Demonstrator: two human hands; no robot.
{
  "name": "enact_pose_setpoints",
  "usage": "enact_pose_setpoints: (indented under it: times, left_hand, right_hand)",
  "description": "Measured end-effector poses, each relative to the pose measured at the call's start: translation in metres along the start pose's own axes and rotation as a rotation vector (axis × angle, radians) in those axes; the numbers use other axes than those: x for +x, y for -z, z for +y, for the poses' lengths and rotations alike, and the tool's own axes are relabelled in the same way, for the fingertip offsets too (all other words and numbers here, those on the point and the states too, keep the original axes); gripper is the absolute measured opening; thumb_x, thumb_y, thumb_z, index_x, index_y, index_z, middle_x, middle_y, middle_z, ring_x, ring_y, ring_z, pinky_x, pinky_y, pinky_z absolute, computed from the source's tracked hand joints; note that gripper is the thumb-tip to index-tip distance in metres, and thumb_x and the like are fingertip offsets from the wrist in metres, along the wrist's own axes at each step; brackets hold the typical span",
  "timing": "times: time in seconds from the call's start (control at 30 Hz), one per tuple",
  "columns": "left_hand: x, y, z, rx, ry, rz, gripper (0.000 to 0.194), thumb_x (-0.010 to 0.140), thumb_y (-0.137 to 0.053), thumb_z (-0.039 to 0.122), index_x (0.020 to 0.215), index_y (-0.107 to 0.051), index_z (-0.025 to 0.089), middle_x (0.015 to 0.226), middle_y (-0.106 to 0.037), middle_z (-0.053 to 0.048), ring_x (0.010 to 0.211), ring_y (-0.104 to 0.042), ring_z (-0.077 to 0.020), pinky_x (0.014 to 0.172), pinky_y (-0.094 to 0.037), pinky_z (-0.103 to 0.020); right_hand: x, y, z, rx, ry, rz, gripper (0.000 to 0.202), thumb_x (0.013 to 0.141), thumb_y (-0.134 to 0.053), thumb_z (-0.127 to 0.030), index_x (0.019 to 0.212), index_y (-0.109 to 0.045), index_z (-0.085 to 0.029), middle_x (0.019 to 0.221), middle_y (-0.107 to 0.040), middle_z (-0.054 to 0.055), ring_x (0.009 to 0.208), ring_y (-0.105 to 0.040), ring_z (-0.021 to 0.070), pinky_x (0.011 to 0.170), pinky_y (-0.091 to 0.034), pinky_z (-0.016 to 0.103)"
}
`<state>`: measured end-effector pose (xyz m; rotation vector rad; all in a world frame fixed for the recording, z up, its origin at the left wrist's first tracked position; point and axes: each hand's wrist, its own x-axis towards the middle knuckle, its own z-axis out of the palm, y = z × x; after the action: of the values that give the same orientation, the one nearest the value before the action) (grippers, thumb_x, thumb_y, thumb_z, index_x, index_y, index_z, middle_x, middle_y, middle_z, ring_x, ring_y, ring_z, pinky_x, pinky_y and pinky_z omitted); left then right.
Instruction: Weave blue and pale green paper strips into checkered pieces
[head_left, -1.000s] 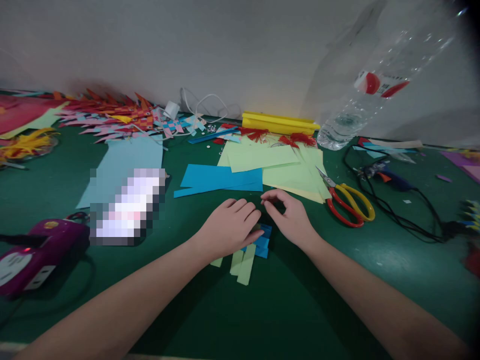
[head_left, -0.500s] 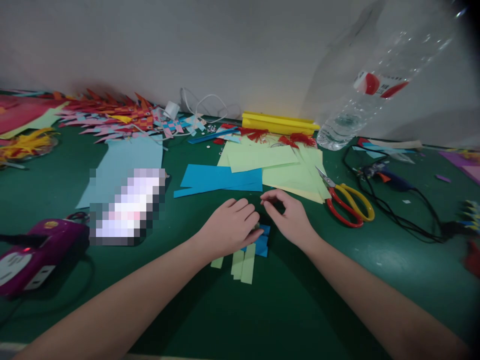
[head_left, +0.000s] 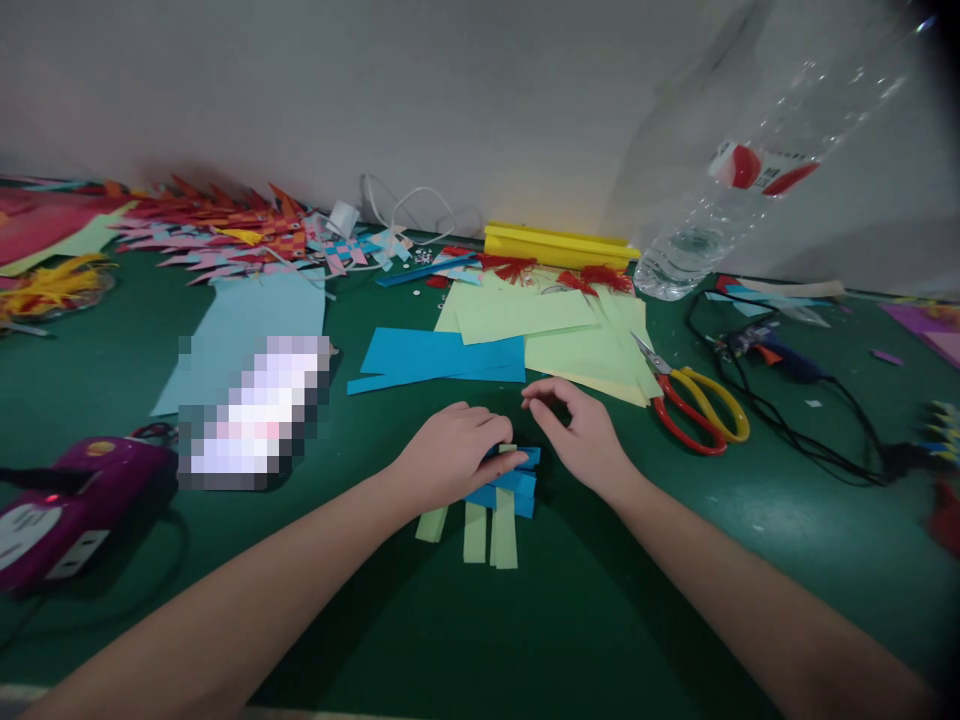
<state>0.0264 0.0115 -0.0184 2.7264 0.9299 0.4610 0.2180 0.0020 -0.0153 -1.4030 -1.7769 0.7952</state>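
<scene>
A small weave of blue paper strips and pale green paper strips lies on the green table, the green ones crossing the blue. My left hand covers its left and upper part; the fingers are curled and the thumb points right across the strips, gripping them. Part of the weave is hidden beneath this hand. Just up and right of the weave, my right hand stays apart from it. Its fingers are loosely curved, thumb near the fingertips, and nothing shows in them.
Blue paper and pale green sheets lie beyond my hands. Scissors with red and yellow handles are to the right, near a clear bottle and a black cable. Leftward are a blurred-out phone and a purple power strip.
My left hand's fingers have drawn back a little, showing more of the blue strips. The green strips' lower ends have shifted slightly. My right hand has hardly moved.
</scene>
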Motion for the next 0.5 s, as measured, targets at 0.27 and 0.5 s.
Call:
enact_pose_setpoints:
  times: [0.27,0.5]
  left_hand:
    - [-0.001,0.004,0.001,-0.127,0.066,0.04,0.037,0.092,-0.043,0.05,0.074,-0.05,0.019,0.057,-0.053,0.003,0.053,-0.049,-0.0139,0.051,-0.03,-0.024]
    - [0.002,0.013,0.002,-0.533,0.245,0.081,0.033,0.089,-0.052,0.043,0.069,-0.051,0.017,0.059,-0.052,0.004,0.053,-0.047,-0.0093,0.05,-0.033,-0.021]
  right_hand:
    - [0.0,0.0,0.001,0.024,-0.008,-0.013,0.016,0.089,-0.046,-0.028,0.098,-0.058,-0.023,0.093,-0.065,0.004,0.085,-0.061,0.0173,0.075,-0.048,0.032]
    - [-0.002,0.001,0.0,0.184,-0.016,0.001,0.027,0.093,-0.042,-0.037,0.114,-0.048,-0.022,0.091,-0.064,0.004,0.087,-0.06,0.0172,0.08,-0.047,0.034]
